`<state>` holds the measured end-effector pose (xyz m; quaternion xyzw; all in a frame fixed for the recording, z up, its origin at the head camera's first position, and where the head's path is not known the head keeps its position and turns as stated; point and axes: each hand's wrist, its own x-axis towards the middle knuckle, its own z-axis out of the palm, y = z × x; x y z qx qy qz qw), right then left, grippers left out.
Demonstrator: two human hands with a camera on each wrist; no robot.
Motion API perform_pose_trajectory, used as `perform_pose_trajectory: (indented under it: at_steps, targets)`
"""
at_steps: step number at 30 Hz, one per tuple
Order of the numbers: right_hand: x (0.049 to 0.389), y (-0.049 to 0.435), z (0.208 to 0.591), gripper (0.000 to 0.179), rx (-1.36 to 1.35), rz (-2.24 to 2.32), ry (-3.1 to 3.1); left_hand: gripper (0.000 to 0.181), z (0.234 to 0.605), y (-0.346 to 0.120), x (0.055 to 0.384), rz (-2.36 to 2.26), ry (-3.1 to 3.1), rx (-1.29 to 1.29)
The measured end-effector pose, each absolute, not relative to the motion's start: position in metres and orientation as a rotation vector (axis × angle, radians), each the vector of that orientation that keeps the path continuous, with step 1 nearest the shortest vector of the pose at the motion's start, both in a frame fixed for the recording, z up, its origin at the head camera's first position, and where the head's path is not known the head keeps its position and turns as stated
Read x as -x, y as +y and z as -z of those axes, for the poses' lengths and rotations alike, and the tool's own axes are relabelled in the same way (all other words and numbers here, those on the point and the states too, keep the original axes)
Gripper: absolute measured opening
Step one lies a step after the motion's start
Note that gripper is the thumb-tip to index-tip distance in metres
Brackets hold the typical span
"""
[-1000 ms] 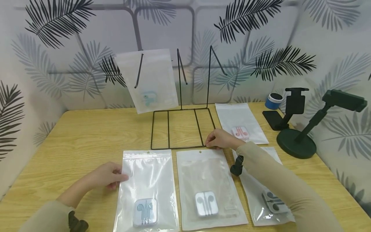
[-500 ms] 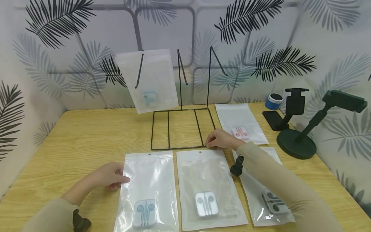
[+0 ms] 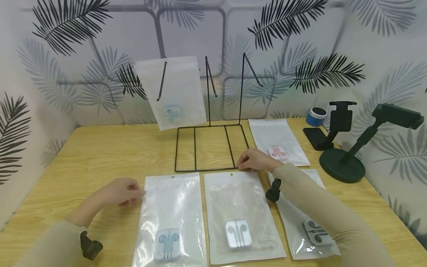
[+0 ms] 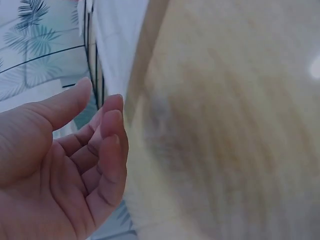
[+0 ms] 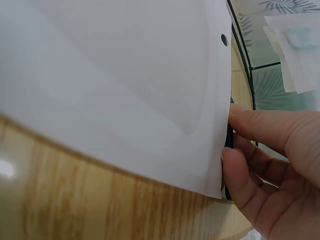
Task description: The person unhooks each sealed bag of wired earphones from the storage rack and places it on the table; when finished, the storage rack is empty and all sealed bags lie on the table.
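Note:
My left hand (image 3: 124, 192) is just off the left edge of a clear-front zip bag (image 3: 171, 207) that holds earphones in a square case (image 3: 167, 244). In the left wrist view, the left hand (image 4: 75, 160) has thumb and fingers apart, loosely bent, with nothing between them. My right hand (image 3: 255, 160) pinches the front right corner of a black wire display rack (image 3: 213, 170). Close up, the right hand (image 5: 275, 165) has its fingertips around the rack's dark rod, beside the edge of a white bag (image 5: 150, 75). On the rack's left hook hangs another bag (image 3: 180, 89) with teal earphones.
Flat on the table lie a middle bag (image 3: 240, 200), a right bag (image 3: 300, 211) partly under my right forearm, and a bag with pink earphones (image 3: 275, 135). At the back right stand a blue jar (image 3: 315, 117), a black phone stand (image 3: 338, 122) and a dark green stand (image 3: 343, 165).
The left bag has shifted slightly right and straightened. My left hand has let go of its edge and moved up and away a little. The right hand stays on the rack.

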<state>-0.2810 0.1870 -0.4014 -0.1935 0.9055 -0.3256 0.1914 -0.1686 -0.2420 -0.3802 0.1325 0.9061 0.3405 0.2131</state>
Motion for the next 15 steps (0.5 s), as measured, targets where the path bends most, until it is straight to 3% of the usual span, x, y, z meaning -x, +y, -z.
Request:
perform_pose_trajectory:
  at_steps: [15]
  targets:
    - [0.282,0.188,0.403,0.007,0.527,0.943,2.528,0.046,0.298,-0.226,0.230,-1.353,2.844,-0.480]
